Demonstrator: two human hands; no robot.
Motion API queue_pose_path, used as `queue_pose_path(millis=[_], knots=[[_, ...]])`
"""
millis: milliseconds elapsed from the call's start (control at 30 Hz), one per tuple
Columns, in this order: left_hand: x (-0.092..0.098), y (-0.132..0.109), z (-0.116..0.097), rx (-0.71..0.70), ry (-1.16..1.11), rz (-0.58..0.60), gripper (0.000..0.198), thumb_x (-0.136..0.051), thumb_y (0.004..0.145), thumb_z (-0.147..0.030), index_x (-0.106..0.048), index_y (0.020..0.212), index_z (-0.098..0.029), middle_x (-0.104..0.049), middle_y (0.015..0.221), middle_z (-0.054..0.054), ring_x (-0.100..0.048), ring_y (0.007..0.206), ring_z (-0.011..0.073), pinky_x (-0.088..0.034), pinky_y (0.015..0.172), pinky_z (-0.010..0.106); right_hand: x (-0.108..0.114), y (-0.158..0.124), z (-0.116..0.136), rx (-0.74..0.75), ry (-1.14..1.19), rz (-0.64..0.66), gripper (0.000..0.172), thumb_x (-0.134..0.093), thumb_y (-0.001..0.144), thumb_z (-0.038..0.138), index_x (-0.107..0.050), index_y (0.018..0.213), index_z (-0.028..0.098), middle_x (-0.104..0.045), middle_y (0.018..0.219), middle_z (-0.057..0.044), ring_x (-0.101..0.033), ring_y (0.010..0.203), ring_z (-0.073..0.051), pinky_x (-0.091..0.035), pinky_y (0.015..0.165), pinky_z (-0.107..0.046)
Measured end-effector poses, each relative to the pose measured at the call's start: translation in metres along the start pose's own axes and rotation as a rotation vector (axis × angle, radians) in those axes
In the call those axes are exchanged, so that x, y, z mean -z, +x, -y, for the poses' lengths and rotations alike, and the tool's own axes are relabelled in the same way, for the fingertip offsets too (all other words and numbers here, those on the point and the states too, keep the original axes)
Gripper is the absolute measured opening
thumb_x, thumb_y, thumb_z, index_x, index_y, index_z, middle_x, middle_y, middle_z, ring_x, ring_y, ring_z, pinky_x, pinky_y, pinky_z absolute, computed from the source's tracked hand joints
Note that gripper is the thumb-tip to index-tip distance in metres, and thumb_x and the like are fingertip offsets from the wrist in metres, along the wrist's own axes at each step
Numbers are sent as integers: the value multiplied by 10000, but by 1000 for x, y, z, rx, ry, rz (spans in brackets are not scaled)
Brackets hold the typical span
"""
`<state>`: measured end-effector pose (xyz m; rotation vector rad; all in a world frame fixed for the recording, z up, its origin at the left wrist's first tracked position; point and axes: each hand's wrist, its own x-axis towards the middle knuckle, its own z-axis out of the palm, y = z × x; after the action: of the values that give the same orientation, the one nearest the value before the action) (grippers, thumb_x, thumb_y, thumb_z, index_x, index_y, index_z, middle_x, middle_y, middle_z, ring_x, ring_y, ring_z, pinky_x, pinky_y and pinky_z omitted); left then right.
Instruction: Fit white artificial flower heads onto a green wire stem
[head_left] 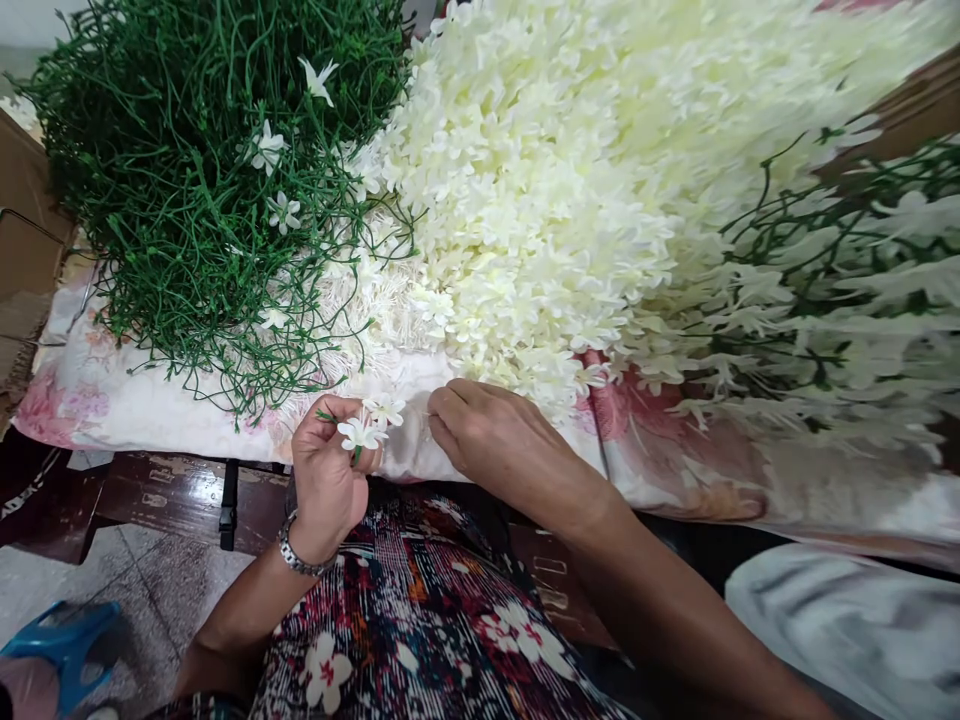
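My left hand (pixel 326 470) is closed around a short green stem carrying two small white artificial flowers (pixel 371 425), held just in front of the floral cloth (pixel 150 410). My right hand (pixel 495 435) rests beside it with fingers curled in a pinch at the edge of a big heap of loose cream-white petals (pixel 555 190); what it pinches is too small to make out. A metal watch (pixel 300 555) circles my left wrist.
A mound of bare green plastic stems (pixel 195 190) lies at the left with a few flowers on it. Finished white-flowered sprays (pixel 832 290) pile up at the right. A wooden bench edge (pixel 180 495), cardboard (pixel 26 220) and a blue stool (pixel 64 645) sit lower left.
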<state>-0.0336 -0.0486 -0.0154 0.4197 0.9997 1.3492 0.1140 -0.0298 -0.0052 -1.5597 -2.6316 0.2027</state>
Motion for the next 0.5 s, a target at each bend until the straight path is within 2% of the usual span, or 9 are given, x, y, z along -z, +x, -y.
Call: queue_pose_path(millis=[67, 167, 267, 367, 500], knots=[[-1, -1, 0, -2, 2, 0, 93, -555, 616, -116, -468, 620, -150, -431, 487, -72, -254, 303, -7, -209, 360, 151, 4, -3, -1, -26, 176, -92, 109, -433, 759, 121, -507, 681, 139, -519, 640, -38, -473, 572, -124, -340, 533, -259], [-2, -2, 0, 14, 1, 19, 95, -530, 617, -94, -457, 622, -156, -391, 454, -86, -239, 302, -1, -201, 362, 153, 11, -10, -2, -114, 597, -291, 58, -479, 734, 134, -506, 690, 159, -512, 619, 4, -466, 551, -83, -365, 521, -218], [-4, -3, 2, 49, 29, 26, 88, -519, 619, -96, -459, 632, -160, -366, 424, -94, -230, 305, 4, -193, 359, 147, 15, -14, 3, -157, 910, -379, 46, -512, 713, 132, -507, 701, 176, -526, 631, 16, -494, 573, -82, -383, 521, -211], [-6, -5, 4, 70, 68, -3, 83, -538, 619, -114, -465, 619, -155, -436, 483, -72, -284, 334, 8, -219, 354, 137, 11, -13, 14, -124, 1048, -412, 74, -522, 705, 115, -511, 736, 182, -554, 680, 8, -527, 620, -96, -409, 551, -232], [-7, -8, 6, 116, 81, 4, 130, -584, 599, -139, -455, 588, -145, -480, 557, -49, -365, 398, 20, -276, 368, 128, 0, -6, 23, -5, 1049, -541, 122, -533, 689, 76, -516, 756, 176, -558, 705, 4, -535, 655, -99, -431, 588, -246]])
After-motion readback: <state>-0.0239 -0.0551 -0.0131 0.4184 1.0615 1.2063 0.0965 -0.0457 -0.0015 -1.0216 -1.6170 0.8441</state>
